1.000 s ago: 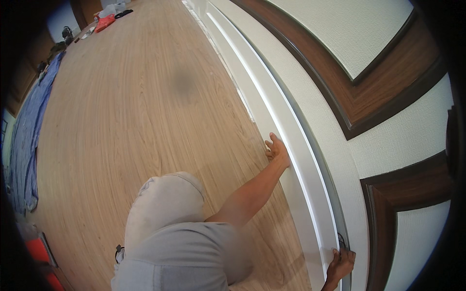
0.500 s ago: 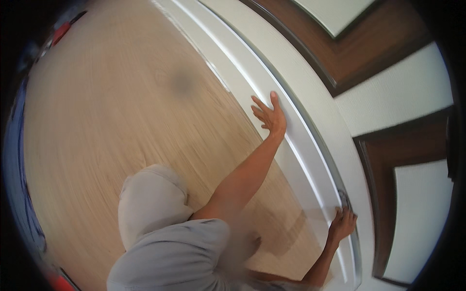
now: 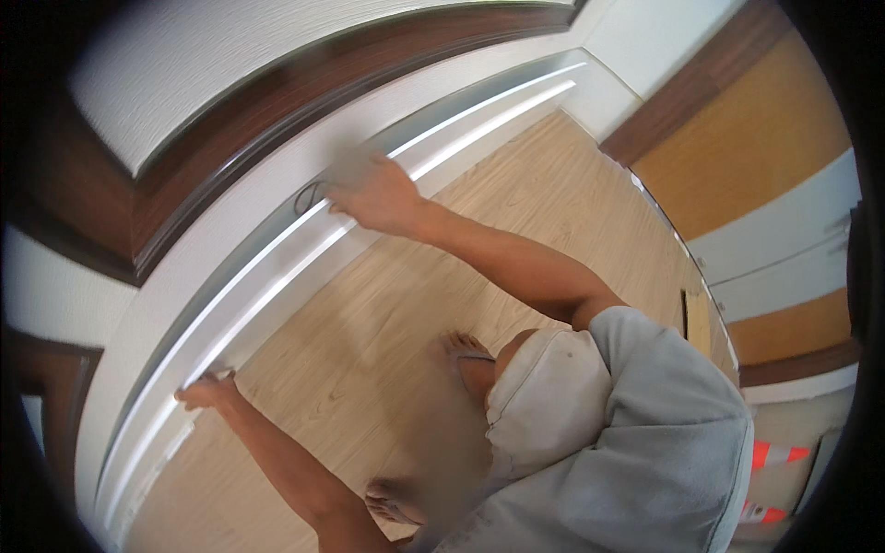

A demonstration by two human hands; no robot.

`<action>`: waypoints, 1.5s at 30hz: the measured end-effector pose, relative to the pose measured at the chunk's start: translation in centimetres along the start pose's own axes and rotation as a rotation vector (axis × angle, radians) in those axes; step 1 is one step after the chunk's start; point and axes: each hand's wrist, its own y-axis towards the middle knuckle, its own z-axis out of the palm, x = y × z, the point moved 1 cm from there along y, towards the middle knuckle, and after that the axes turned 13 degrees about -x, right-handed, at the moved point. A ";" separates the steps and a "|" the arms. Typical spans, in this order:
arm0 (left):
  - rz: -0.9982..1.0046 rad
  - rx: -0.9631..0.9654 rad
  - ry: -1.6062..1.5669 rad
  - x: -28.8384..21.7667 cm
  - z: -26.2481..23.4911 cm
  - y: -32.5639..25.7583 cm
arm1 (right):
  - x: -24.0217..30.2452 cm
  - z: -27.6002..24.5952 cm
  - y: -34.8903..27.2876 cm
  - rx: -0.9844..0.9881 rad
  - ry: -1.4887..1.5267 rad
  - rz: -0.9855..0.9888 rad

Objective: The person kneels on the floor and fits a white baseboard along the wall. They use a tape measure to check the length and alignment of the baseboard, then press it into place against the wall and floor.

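Observation:
A long white skirting board [image 3: 277, 241] with bright ledges runs along the foot of the wall. My right hand [image 3: 376, 195] is closed at its upper edge, its fingertips bent around a thin dark cable [image 3: 309, 197] that loops out beside them. A blurred smudge hides part of these fingers. Farther down the left, my left hand [image 3: 208, 391] rests on the board's lower ledge, thumb and fingers apart, holding nothing that shows. I am crouching on the wood floor, a bare foot in a sandal [image 3: 468, 355] below my right arm.
Wood-look flooring [image 3: 562, 198] meets the board. Dark brown mouldings [image 3: 267, 120] frame white wall panels above it. Cabinets with wood and white doors [image 3: 737, 157] stand at the right, near a piece of cardboard [image 3: 697, 318]. Orange-and-white cones [image 3: 776, 454] are at the lower right.
The view has swung to the right, bringing the room corner and cabinets in. My left hand has gone from spread over the board to resting on its ledge. The right stays at the cable.

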 end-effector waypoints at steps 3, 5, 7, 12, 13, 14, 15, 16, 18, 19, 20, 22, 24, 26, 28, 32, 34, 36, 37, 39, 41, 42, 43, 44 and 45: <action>-0.043 0.007 -0.006 0.3 0.4 -2.6 | -0.7 -0.7 0.5 0.101 0.031 0.016; -0.053 0.001 -0.018 0.2 0.4 -3.3 | -0.7 -0.8 0.3 0.115 0.018 -0.010; -0.076 -0.023 -0.019 0.4 0.8 -3.4 | -0.7 -0.6 0.2 0.054 -0.017 -0.043; -0.074 -0.099 -0.025 1.3 1.7 -2.7 | -1.6 0.1 0.1 -0.020 -0.025 -0.068; -0.069 -0.101 -0.034 1.5 1.9 -2.7 | -1.8 0.1 0.2 -0.044 -0.019 -0.078; -0.074 -0.109 -0.023 1.6 1.9 -2.7 | -1.9 0.2 0.3 -0.069 -0.013 -0.088; -0.081 -0.118 -0.012 1.6 2.0 -2.7 | -2.0 0.3 0.5 -0.035 -0.034 -0.077; -0.076 -0.148 -0.014 1.6 2.2 -2.7 | -2.1 0.4 0.6 0.002 -0.052 -0.067; -0.078 -0.196 -0.017 1.6 2.6 -2.7 | -2.2 0.6 0.9 0.030 -0.071 -0.055; -0.094 -0.208 -0.012 1.6 2.7 -2.6 | -2.3 0.7 0.9 0.026 -0.069 -0.052; -0.089 -0.217 -0.023 1.7 2.8 -2.4 | -2.3 0.7 0.9 0.032 -0.077 -0.054; -0.101 -0.225 -0.034 2.2 2.9 -1.7 | -2.2 0.7 0.8 0.025 -0.101 -0.049; -0.102 -0.230 -0.043 3.0 2.9 -0.7 | -2.1 0.6 0.6 0.005 -0.124 -0.050; -0.008 -0.205 0.134 3.7 2.8 0.7 | -2.0 0.4 0.5 -0.005 -0.132 -0.042; 0.101 -0.167 0.353 4.2 2.7 1.8 | -2.0 0.1 0.4 -0.040 -0.157 -0.069; 0.087 -0.200 0.345 4.4 2.2 2.1 | -2.3 0.2 0.1 0.041 -0.154 -0.060; 0.092 -0.198 0.335 3.9 1.9 0.8 | -2.6 0.2 -0.3 -0.080 -0.189 -0.125; 0.008 -0.203 0.230 3.3 1.7 -1.2 | -2.9 0.1 -1.0 -0.183 -0.192 -0.171; -0.025 -0.204 0.163 3.0 1.6 -2.4 | -3.2 0.0 -1.5 -0.224 -0.183 -0.187; -0.138 -0.191 -0.003 2.0 1.5 -4.4 | -3.6 -0.3 -3.4 -0.304 -0.134 -0.133; -0.137 -0.190 0.013 1.3 1.5 -6.0 | -4.8 -0.9 -6.8 -0.363 -0.051 0.003; -0.139 -0.187 0.019 1.1 1.6 -6.6 | -5.3 -1.1 -9.1 -0.418 0.046 0.199; -0.139 -0.192 -0.003 1.0 1.6 -7.1 | -5.8 -0.8 -11.6 -0.456 0.149 0.394; -0.138 -0.198 -0.025 1.0 1.6 -7.4 | -6.3 0.1 -13.9 -0.580 0.393 0.701; -0.135 -0.206 -0.044 1.0 1.6 -7.5 | -7.0 1.2 -16.1 -0.655 0.617 1.076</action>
